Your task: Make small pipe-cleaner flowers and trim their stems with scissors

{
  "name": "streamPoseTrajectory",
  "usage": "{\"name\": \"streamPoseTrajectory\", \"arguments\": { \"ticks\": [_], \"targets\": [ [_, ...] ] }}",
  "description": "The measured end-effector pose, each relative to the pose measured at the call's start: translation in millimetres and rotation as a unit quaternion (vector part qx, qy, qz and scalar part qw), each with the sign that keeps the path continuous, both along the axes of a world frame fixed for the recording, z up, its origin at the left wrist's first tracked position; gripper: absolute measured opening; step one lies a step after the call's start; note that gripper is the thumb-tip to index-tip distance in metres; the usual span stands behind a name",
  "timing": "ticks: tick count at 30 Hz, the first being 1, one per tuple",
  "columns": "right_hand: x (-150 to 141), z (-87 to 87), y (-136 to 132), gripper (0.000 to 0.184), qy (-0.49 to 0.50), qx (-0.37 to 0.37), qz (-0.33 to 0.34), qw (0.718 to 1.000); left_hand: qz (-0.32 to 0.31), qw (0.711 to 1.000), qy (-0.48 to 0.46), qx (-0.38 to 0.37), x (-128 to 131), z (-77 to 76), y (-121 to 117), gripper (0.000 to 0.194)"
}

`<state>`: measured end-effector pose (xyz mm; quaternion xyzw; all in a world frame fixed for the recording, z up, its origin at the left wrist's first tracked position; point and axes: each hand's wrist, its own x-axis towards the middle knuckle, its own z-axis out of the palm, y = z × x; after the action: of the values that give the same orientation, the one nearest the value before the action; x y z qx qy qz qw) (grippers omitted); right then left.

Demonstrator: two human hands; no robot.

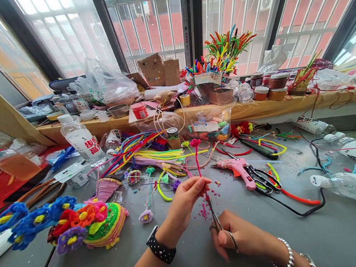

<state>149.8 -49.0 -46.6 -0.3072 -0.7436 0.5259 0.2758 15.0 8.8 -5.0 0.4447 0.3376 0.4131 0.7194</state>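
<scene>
Between its fingertips my left hand (189, 197) pinches a pink pipe cleaner (199, 163), held upright with a small flower-like tip at its top. My right hand (234, 234) has its thumb and fingers in the handles of small metal scissors (215, 218). The scissor blades point up at the lower part of the pipe cleaner, just under my left fingertips; whether they touch it I cannot tell. Pink fluff clippings (203, 211) are scattered on the grey table (190, 258) behind the scissors.
Left lies a fuzzy flower bouquet (76, 223). Behind my hands are bundled pipe cleaners (155, 156) and small crocheted-looking flowers (146, 216). A pink glue gun (236, 170), pliers (266, 177) and a black cable (299, 212) lie right, near plastic bottles (346, 185). A cluttered ledge (263, 107) runs along the window.
</scene>
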Motion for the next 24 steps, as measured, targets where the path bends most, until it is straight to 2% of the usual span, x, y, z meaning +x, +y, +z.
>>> {"name": "streamPoseTrajectory", "arguments": {
  "ticks": [24],
  "targets": [
    [2.4, -1.3, -0.6, 0.077, 0.007, -0.006, 0.010, 1.000, -0.005, 1.000, -0.005, 0.003, -0.6, 0.4, 0.8, 0.017]
  ]
}}
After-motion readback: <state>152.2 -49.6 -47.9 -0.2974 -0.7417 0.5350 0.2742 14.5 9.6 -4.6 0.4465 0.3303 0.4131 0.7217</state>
